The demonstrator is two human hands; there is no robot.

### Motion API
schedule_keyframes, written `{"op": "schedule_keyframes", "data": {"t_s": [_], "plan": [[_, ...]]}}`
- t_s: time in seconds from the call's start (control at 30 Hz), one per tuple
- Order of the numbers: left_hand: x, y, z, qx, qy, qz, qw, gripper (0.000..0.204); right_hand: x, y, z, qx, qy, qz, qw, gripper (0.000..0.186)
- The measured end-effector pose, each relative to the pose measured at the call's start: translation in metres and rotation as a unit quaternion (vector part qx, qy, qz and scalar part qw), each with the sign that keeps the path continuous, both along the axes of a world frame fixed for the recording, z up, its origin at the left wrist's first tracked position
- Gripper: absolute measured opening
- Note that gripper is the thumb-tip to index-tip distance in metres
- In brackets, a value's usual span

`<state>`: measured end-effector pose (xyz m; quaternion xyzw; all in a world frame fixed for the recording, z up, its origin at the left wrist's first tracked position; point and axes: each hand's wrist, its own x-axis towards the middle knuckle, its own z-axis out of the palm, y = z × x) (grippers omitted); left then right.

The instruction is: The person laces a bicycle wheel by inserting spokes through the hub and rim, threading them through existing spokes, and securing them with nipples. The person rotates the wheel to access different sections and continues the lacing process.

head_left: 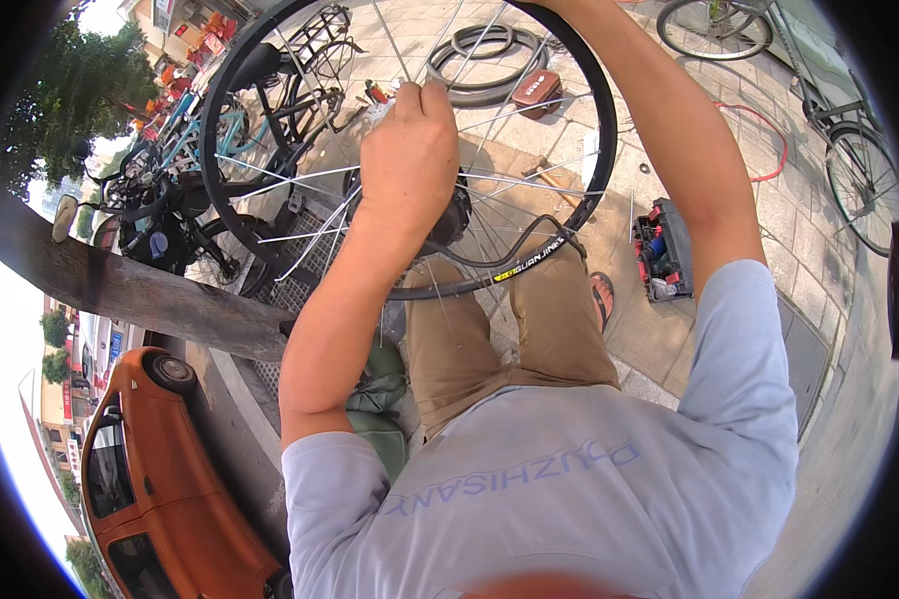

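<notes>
A spoked wheel with a black rim [606, 120] stands tilted in front of me, above my thighs. Several of its silver spokes are joined to the rim, while a few at the lower left end loose inside it. My left hand [410, 150] is closed in a pinch inside the wheel, and a spoke [392, 45] runs down into its fingers. Behind my wrist, the black hub [455, 215] is partly covered; a black cable [509, 262] curves from it over the lower rim. My right hand [557, 4] is at the rim's top, its fingers cut off by the picture's edge.
Beyond the wheel lie black tyres [484, 50] and a dark red box [537, 92]. A hammer [557, 182] and a red-and-black toolbox [663, 250] are on the paving at right. Parked bikes [160, 215], a tree trunk [120, 290] and an orange car [165, 479] stand left.
</notes>
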<state>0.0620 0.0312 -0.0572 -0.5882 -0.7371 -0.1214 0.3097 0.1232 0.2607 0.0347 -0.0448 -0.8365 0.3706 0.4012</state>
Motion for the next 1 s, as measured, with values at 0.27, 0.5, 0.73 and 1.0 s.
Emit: {"op": "schedule_keyframes", "data": {"t_s": [0.27,0.5,0.73,1.0], "plan": [[0.017,-0.003,-0.027,0.037,-0.096,-0.203,0.974,0.015,0.011,-0.008,0.003,-0.063,0.001,0.038,0.997,0.056],[0.027,-0.003,-0.031,-0.067,-0.197,-0.157,0.965,0.031,0.004,-0.022,0.002,-0.007,-0.033,-0.062,0.998,0.055],[0.033,0.017,0.009,-0.254,-0.264,-0.095,0.925,0.042,0.020,-0.021,0.004,0.022,0.035,-0.059,0.997,0.045],[0.036,0.030,-0.007,-0.260,-0.137,-0.085,0.952,0.020,0.028,-0.004,0.004,-0.002,0.035,-0.032,0.999,0.046]]}}
